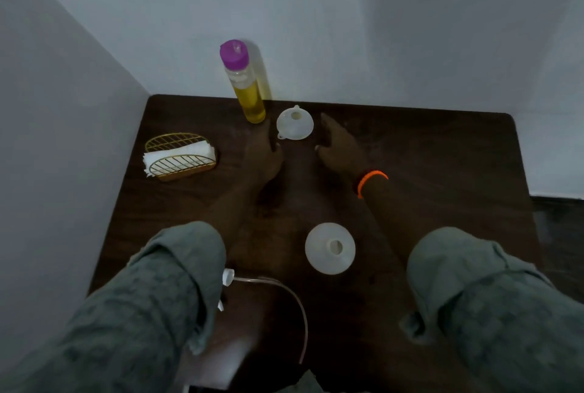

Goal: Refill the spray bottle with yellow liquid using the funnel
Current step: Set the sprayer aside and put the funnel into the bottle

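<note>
Dim scene. Small funnel sits on dark surface at 12 o'clock, just right of yellow-liquid bottle with purple cap. Left hand and right hand flank the funnel, fingers extended, grip apart, holding nothing. Larger funnel at 6 o'clock. Spray head with tube at 7 o'clock. Napkin holder at 9 o'clock.

On the dark table, both hands reach toward a small white funnel: the left hand just left of it, the right hand just right, fingers extended. A purple-capped bottle of yellow liquid stands behind. A larger funnel sits nearer, upside down.
</note>
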Demonstrator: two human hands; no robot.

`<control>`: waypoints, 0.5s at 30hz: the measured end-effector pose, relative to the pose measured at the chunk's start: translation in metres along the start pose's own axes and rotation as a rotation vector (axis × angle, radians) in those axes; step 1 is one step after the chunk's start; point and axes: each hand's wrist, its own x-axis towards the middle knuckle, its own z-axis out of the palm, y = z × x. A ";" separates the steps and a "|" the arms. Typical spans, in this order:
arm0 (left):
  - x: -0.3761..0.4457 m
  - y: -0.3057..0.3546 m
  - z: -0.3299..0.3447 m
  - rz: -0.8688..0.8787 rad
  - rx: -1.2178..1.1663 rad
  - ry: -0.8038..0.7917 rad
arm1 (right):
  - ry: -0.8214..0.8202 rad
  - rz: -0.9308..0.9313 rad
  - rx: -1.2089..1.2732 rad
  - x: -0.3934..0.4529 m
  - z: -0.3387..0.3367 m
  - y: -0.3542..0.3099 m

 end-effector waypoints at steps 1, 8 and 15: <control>0.005 0.002 0.001 0.023 -0.018 0.002 | -0.016 -0.001 -0.002 0.007 0.002 -0.001; 0.011 0.011 -0.002 0.074 -0.121 -0.062 | -0.043 -0.023 0.075 0.017 0.003 -0.007; -0.032 0.040 -0.036 0.107 -0.226 0.000 | 0.240 -0.025 0.103 -0.034 -0.029 -0.032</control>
